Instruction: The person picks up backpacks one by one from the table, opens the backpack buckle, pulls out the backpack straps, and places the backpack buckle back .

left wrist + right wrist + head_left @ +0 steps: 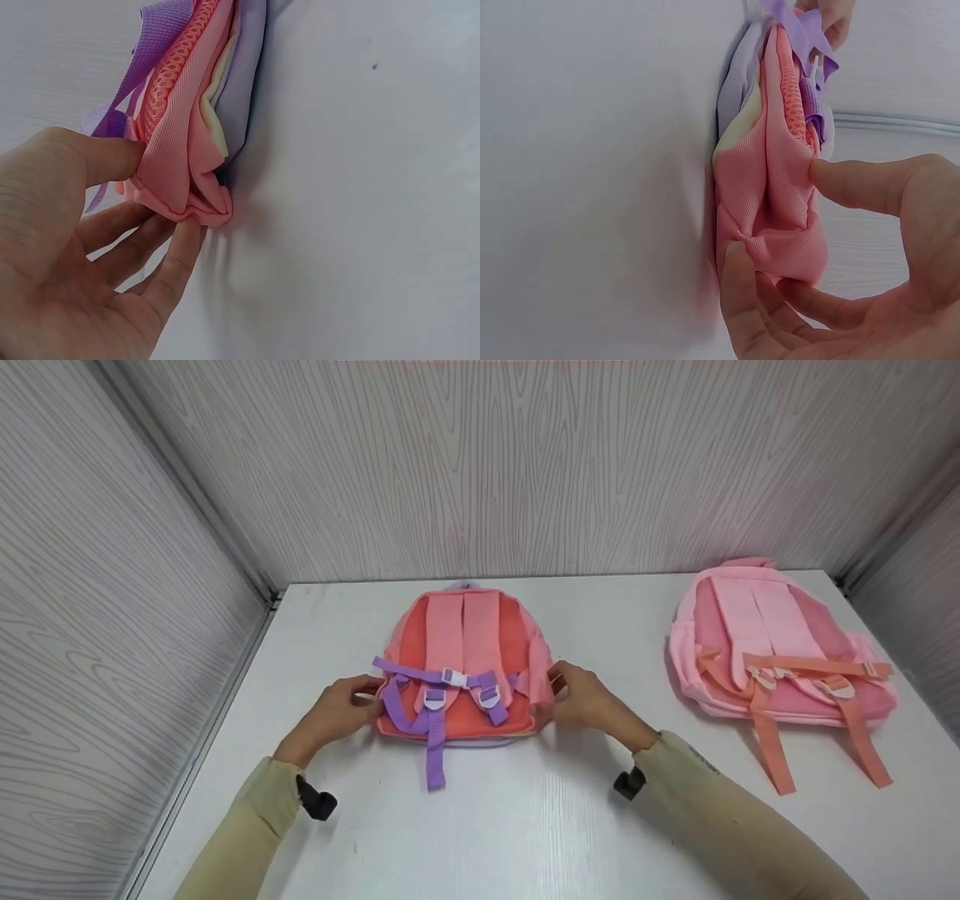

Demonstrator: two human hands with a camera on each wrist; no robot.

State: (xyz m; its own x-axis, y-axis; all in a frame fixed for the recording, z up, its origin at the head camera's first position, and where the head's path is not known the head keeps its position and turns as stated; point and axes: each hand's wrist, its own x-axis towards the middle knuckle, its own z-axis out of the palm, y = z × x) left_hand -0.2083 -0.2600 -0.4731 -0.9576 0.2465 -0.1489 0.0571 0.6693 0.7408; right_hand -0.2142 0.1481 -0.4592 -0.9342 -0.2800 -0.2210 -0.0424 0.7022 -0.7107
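A small coral-pink backpack (465, 660) lies on the table with its strap side up. Purple webbing straps (436, 735) and a white buckle (454, 678) cross its back. My left hand (341, 709) grips the lower left side; in the left wrist view its thumb (112, 159) presses the pink edge and the fingers curl beneath. My right hand (589, 697) holds the lower right side, with the thumb (862, 182) on the back edge and the fingertips against the pink side panel (780, 247). Lilac and cream fabric shows on the underside. The backpack's front is hidden.
A second, light pink backpack (772, 645) with orange straps (772, 750) lies strap side up at the table's right. Grey wood-patterned panels (480, 472) stand behind and on both sides of the white table (480, 825).
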